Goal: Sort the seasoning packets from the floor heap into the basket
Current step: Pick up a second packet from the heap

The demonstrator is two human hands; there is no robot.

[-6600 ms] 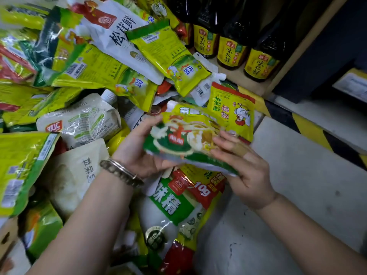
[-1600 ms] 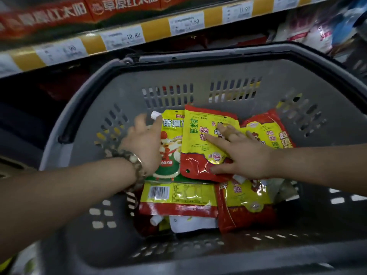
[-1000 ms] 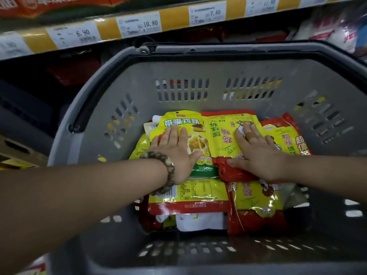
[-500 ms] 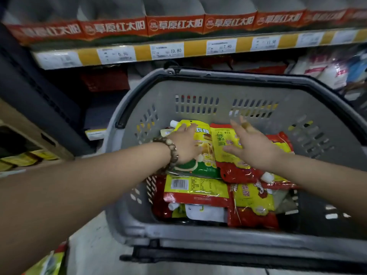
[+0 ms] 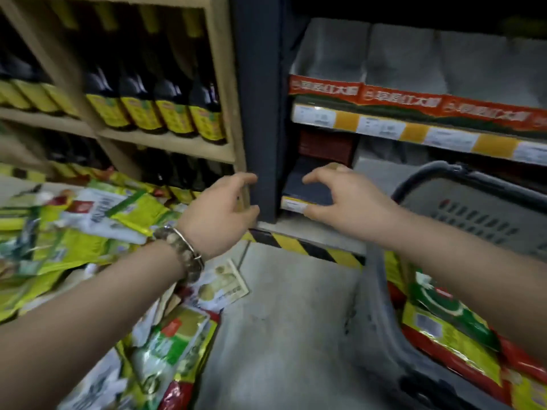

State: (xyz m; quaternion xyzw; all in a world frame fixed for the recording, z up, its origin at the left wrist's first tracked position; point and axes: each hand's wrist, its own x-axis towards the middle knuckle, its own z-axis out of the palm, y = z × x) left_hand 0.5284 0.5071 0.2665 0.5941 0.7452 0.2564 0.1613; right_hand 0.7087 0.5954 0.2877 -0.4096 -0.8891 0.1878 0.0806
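heap of seasoning packets: on the floor, to the left of and below the left hand; mostly yellow-green pouches lying over one another, blurred by motion.
left hand: in the air above the heap's right edge, holding nothing; fingers loosely curled, with thumb and fingers apart. A beaded bracelet sits on the wrist.
loose packet: flat on the floor just below the left wrist, at the edge of the heap, with nothing lying on it.
right hand: level with the left hand and apart from it, also holding nothing; fingers half curled and spread.
basket: grey, to the right of and below the right hand, with its near rim under the right forearm.
packets in basket: several red, yellow and green ones lie flat inside.
step in hand: probably the reach toward the heap for another packet, since neither hand carries anything.
progress: early, judging by how large the heap is.
next move: lower a hand to the left, choose one packet that lies on top or apart, such as the loose one, and pinch it by an edge so that its neighbours do not slide.
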